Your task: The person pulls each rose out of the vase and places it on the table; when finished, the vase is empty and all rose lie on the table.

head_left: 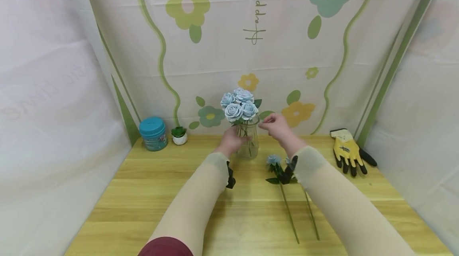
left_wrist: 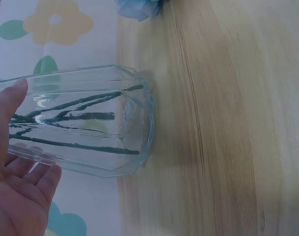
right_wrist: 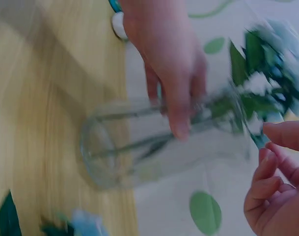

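A clear glass vase stands on the table near the back cloth, holding several pale blue artificial roses. Their green stems show through the glass. My left hand grips the vase around its upper side, thumb across the front in the right wrist view. Just right of the vase's mouth is my right hand, its fingers loosely bent and nothing visible between them. Two more blue roses lie on the table below my right forearm, one partly hidden by the wrist strap.
At the back left of the wooden table stand a blue-lidded jar and a small potted plant. Yellow and black work gloves lie at the back right. A flower-printed cloth rises behind the vase.
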The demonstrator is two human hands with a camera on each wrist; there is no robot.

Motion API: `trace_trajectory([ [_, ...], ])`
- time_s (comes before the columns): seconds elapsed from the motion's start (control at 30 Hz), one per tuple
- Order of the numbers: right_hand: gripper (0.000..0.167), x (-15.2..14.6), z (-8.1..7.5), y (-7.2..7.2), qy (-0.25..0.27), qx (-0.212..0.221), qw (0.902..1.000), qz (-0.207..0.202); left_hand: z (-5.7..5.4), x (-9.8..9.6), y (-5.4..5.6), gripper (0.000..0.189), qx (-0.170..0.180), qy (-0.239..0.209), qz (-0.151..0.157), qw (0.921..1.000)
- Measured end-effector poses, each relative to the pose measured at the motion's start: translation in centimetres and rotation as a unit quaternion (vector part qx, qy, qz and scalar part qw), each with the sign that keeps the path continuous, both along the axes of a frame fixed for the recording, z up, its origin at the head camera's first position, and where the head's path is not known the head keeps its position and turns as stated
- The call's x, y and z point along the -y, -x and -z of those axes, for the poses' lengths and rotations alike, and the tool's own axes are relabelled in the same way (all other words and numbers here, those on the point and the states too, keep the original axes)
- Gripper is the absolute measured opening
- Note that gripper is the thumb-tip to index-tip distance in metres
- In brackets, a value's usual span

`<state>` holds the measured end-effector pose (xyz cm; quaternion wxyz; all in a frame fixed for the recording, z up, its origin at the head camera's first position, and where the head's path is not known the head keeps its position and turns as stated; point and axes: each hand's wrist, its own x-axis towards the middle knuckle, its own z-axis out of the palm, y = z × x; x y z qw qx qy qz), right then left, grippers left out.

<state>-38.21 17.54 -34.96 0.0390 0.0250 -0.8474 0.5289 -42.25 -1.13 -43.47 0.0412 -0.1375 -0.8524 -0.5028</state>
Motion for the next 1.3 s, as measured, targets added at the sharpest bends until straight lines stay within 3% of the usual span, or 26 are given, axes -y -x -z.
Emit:
trace_trajectory([
  [0.27, 0.03, 4.4, 0.9, 1.2, 0.022, -0.045, 0.9983, 0.03, -0.1, 0.2, -0.1, 0.073, 0.004, 0.01, -0.001, 0.9999],
  [0.5, 0.03, 5.2, 1.2, 1.3, 0.038, -0.085, 0.9937, 0.063, -0.2, -0.1, -0.2, 0.074, 0.019, 0.005, -0.007, 0.9998],
  [0.73, 0.023, 5.3, 0.2, 1.5, 0.07, -0.122, 0.987, 0.078, -0.2, 0.0, -0.4, 0.078, 0.02, -0.007, -0.012, 0.9997],
  [0.93, 0.021, 4.8, -3.1, 1.6, 0.088, -0.145, 0.9834, 0.065, 0.0, 0.0, -0.1, 0.082, 0.014, 0.002, -0.017, 0.9997],
  [1.3, 0.022, 3.1, -13.0, 0.1, 0.137, -0.199, 0.9703, 0.014, 0.3, -0.2, 0.2, 0.088, 0.037, -0.023, -0.01, 0.999],
])
